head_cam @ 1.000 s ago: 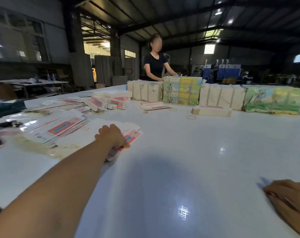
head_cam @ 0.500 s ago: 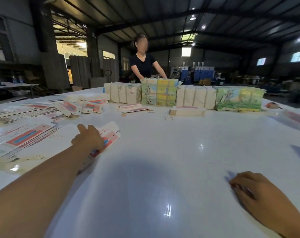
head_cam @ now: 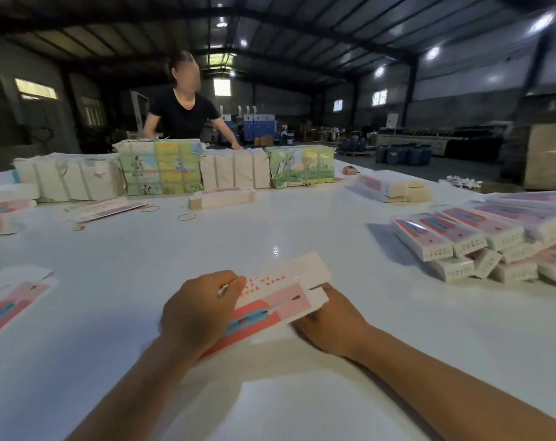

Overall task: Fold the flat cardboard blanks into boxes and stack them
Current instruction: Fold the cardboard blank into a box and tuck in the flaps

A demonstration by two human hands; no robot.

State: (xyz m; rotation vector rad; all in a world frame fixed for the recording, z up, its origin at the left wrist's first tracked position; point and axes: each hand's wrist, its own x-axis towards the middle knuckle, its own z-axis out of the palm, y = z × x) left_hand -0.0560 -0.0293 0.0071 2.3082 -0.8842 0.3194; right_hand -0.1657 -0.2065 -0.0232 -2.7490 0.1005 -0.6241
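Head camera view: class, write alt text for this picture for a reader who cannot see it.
Two bare hands, left hand and right hand, hold a pink-and-white cardboard blank over a white table. Folded boxes are piled at right; another person stands behind wrapped bundles.

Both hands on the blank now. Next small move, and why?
Probably squeeze the blank open into a sleeve. The left hand grips its near end and the right hand holds its far edge from below, yet it looks mostly flat, unlike the folded boxes piled at right.
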